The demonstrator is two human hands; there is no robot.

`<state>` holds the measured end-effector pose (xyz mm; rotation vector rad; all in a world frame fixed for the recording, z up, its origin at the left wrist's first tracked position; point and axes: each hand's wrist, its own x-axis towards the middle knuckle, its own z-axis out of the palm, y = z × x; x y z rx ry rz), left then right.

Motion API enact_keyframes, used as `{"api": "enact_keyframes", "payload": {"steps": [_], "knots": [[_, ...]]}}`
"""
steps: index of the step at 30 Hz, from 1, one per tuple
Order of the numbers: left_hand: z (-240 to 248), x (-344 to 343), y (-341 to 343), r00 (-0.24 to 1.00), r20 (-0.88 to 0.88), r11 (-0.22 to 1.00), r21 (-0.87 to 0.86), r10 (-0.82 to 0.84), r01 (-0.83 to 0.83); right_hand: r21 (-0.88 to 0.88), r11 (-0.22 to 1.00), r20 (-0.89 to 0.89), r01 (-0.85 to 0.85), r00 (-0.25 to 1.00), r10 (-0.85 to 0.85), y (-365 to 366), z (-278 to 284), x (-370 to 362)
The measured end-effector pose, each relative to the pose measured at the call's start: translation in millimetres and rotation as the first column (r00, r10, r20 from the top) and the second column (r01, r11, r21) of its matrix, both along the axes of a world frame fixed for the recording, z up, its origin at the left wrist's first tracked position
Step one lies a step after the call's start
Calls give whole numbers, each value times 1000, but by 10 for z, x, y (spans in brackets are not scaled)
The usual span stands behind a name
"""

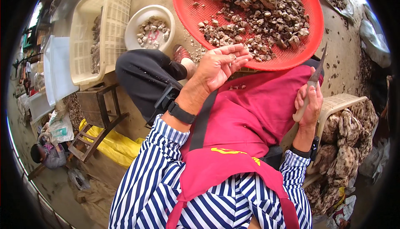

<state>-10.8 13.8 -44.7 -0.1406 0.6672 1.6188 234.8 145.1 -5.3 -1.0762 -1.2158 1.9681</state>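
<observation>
In the head view, the right hand (309, 102) at 3 o'clock had its grip clenched around a knife (313, 77), long axis slanting, tip toward 1 o'clock. Whether the left hand (223, 64) held anything, I couldn't tell. Yellow print (227, 150) marked the apron (246, 116).

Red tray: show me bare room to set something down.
The red tray has mostly bare mesh at its left, between rim and brown chunks, and at lower right, between chunks and rim. Its top and middle are crowded.
</observation>
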Motion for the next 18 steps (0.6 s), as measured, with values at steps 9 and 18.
{"api": "enact_keyframes", "payload": {"steps": [9,18], "knots": [[10,-85,54,993,-108,997,-47,53,-58,5,1000,-5,-7,1000,7,6,-22,14],[7,-141,57,994,46,995,20,95,-96,0,1000,-9,1,1000,-1,-1,-21,10]]}}
